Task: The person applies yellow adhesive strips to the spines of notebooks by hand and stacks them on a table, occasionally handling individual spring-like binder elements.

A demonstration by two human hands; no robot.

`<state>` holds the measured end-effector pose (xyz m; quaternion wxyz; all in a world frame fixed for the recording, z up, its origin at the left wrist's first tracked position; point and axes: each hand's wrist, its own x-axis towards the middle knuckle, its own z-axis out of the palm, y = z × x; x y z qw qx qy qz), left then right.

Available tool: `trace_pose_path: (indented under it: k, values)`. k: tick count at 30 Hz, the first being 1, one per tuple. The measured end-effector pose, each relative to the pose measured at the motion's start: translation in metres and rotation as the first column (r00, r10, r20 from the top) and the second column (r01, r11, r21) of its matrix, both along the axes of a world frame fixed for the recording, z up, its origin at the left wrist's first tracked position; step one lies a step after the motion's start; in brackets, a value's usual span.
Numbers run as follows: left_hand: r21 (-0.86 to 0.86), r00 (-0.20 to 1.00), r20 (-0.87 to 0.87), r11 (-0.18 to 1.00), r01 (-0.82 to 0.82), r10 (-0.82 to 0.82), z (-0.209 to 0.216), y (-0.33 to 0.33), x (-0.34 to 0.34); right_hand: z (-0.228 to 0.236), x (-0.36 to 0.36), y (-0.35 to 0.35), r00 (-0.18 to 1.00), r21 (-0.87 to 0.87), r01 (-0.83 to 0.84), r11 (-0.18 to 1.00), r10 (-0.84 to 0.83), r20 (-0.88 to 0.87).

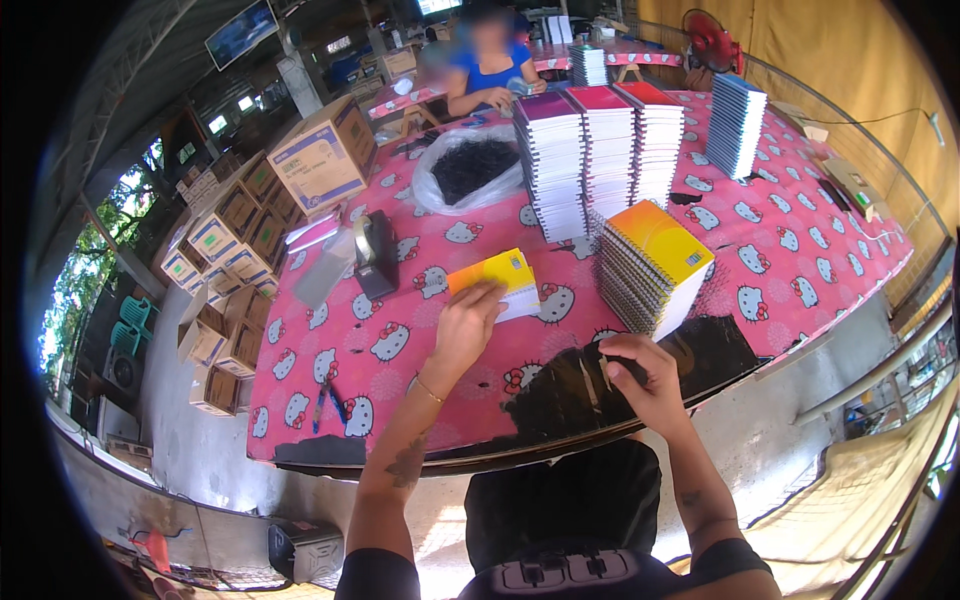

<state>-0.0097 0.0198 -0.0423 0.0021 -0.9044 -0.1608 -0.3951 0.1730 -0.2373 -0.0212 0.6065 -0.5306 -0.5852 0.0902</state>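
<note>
We lay the clock over the view, twelve pointing away from the wearer. At eight, near the table's front edge, we see a blue-handled tool [320,405], perhaps put there for easy reach. At four, the right hand [643,375] is curled above the dark patch, thumb and fingers drawn together; we cannot tell whether they pinch anything. Near the centre, the left hand [480,300] lies palm down on the yellow-orange covers [508,267], probably to steady them (white pages show beneath); we cannot tell whether its thumb grips an edge. Close to three, we find a pile of coil-bound books [670,240], apparently squared so that its coils line up. At ten stands a tape dispenser [376,272], presumably heavy enough to sit unheld. Farther, at twelve, a clear bag [430,185] gathers dark tangled pieces [475,168] that might otherwise scatter. Toward one, we see three tall book stacks [605,150], side by side, perhaps for mutual support. Beyond, at twelve, is a co-worker [490,70].
</note>
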Motion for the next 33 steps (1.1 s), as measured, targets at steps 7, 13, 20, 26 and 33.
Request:
trace_pose_path:
  k: [7,13,20,26,33]
  values:
    - [-0.351,0.992,-0.128,0.934,-0.061,0.017,0.02,0.014,-0.001,-0.022,-0.006,0.004,0.998,-0.065,-0.047,0.997,0.045,-0.036]
    - [-0.366,0.991,-0.117,0.924,-0.109,0.07,0.018,0.008,0.003,-0.028,-0.013,0.005,0.992,-0.142,-0.092,0.986,0.078,-0.103]
    - [-0.17,0.996,-0.069,0.983,-0.064,0.053,0.013,0.01,0.003,-0.031,-0.02,0.012,0.985,-0.186,-0.117,0.976,0.09,-0.148]
    - [-0.139,0.998,-0.045,0.989,-0.048,0.042,0.014,0.006,-0.002,-0.037,-0.014,0.08,0.986,-0.18,-0.047,0.983,0.016,-0.167]
    - [0.085,0.971,0.032,0.968,-0.237,0.235,0.011,0.027,0.015,-0.053,-0.003,0.156,0.996,-0.268,0.09,0.959,-0.093,-0.001]
